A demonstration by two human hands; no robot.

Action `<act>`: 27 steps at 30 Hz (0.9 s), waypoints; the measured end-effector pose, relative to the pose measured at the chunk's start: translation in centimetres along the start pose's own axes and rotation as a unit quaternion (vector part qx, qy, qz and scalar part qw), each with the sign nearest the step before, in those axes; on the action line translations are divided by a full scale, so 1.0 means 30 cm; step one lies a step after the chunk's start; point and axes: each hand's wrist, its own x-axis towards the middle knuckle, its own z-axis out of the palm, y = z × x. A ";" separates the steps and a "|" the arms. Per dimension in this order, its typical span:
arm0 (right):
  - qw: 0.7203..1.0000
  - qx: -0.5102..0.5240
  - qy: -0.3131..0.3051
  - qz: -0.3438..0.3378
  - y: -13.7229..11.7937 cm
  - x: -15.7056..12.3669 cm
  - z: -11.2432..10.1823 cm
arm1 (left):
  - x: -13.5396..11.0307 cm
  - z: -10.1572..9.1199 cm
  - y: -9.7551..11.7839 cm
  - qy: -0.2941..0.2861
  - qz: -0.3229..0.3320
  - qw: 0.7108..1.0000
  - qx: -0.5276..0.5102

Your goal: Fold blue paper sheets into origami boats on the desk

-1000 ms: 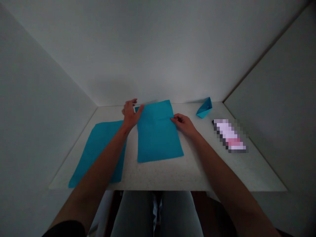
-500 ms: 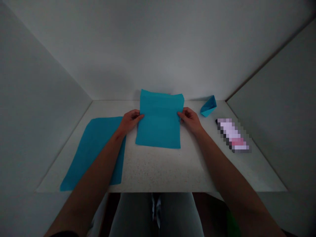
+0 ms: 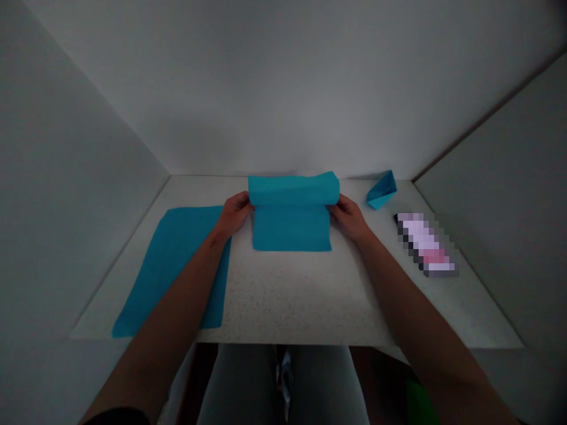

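Observation:
A blue sheet of paper (image 3: 292, 227) lies at the middle back of the white table, its far part bent over toward me in a rounded flap. My left hand (image 3: 236, 213) is closed on the sheet's left edge at the bend, fingertips partly hidden by the flap. On the opposite edge, my right hand (image 3: 349, 216) grips the paper at about the same height, its fingertips also partly covered. A second blue sheet (image 3: 177, 254) lies flat under my left forearm.
A small folded blue paper shape (image 3: 381, 190) stands at the back right. Nearer me lies a blurred-out phone-like object (image 3: 426, 245). White walls enclose the table (image 3: 283, 301) at the back and on both sides.
The sheet's far part, upright and leaning back before, has come over toward me and now overlaps the lower part. Both hands keep hold of the side edges. The view has shifted slightly.

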 end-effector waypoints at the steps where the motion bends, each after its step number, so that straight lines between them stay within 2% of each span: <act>1: 1.000 -0.004 0.004 -0.001 0.000 0.000 -0.001 | -0.002 -0.004 0.001 -0.006 0.003 1.000 0.011; 7: 0.998 -0.002 0.021 0.063 -0.017 -0.004 -0.003 | -0.004 -0.015 0.003 -0.002 -0.002 0.996 0.086; 11: 0.998 -0.016 0.010 0.057 -0.026 -0.010 0.002 | -0.011 -0.006 0.008 -0.012 0.003 0.995 0.101; 14: 0.998 -0.046 -0.008 0.039 -0.022 -0.016 0.002 | -0.020 0.002 0.017 -0.024 0.025 0.988 0.154; 18: 0.990 -0.140 -0.013 -0.020 -0.012 -0.019 0.000 | -0.030 0.008 0.034 -0.052 0.093 0.952 0.287; 23: 0.968 -0.236 -0.056 -0.069 -0.006 -0.017 0.005 | -0.051 0.022 0.066 -0.060 0.103 0.913 0.391; 25: 0.963 -0.249 -0.064 -0.076 -0.005 -0.016 0.007 | -0.063 0.034 0.081 -0.091 0.117 0.902 0.405; 27: 0.963 -0.251 -0.065 -0.079 -0.006 -0.016 0.008 | -0.073 0.048 0.090 -0.151 0.131 0.892 0.406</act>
